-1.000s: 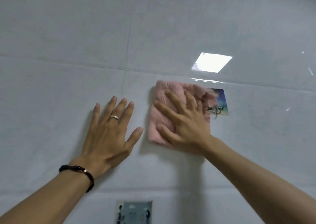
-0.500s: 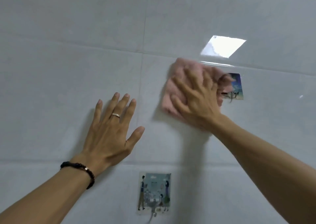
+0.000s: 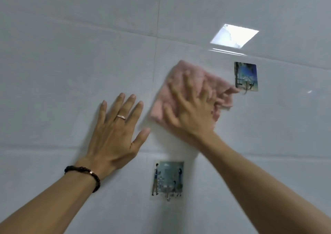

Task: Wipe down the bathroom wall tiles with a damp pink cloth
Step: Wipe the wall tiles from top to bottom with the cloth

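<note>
A fluffy pink cloth lies flat against the glossy pale grey wall tiles. My right hand presses on it with fingers spread and straight, blurred by motion. The cloth's right edge reaches close to a picture hook. My left hand rests flat on the wall just left of the cloth, fingers straight and holding nothing; it wears a ring and a dark bead bracelet at the wrist.
A square adhesive hook with a blue picture sticks to the wall right of the cloth. A second picture hook is stuck below, between my forearms. A ceiling light reflects on the tile above.
My right hand has slid the cloth leftward and down off the blue picture hook, which now shows whole. The view shifted, bringing the lower hook further into sight. My left hand stays flat.
</note>
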